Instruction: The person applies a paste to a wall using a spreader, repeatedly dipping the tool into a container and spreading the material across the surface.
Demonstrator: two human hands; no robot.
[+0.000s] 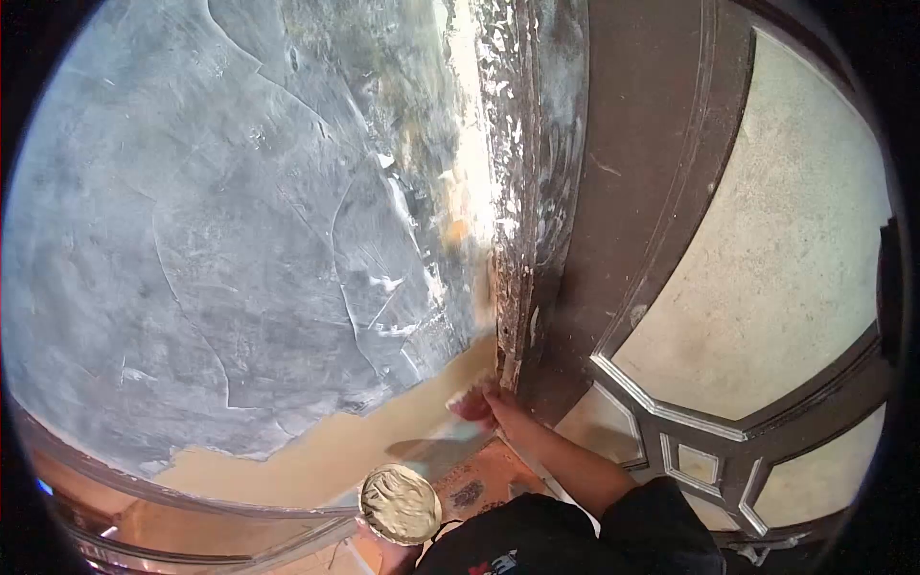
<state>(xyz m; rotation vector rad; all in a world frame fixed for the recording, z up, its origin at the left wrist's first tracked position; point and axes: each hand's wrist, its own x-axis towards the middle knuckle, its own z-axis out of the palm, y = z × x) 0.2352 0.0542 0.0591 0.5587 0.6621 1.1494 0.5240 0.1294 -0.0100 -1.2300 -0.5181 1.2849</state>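
My left hand (391,552) is closed around a round tub (400,505) of pale, creamy filler, its surface marked with swirls. Most of those fingers are hidden under the tub. Reaching forward to the foot of the wall, my right hand (476,402) is closed by the corner beside the door frame. A pale edge shows at its fingers, too small and blurred to name. The wall (240,230) has a grey, smeared coat with cracks and ragged edges, and a bare tan strip (316,460) runs along its bottom.
A worn dark door frame (515,192) with white patches rises beside the wall. To the right stands a brown door (647,163) with cream panels (767,240) and silver-edged mouldings. Reddish floor (494,476) with dark stains lies below my right arm.
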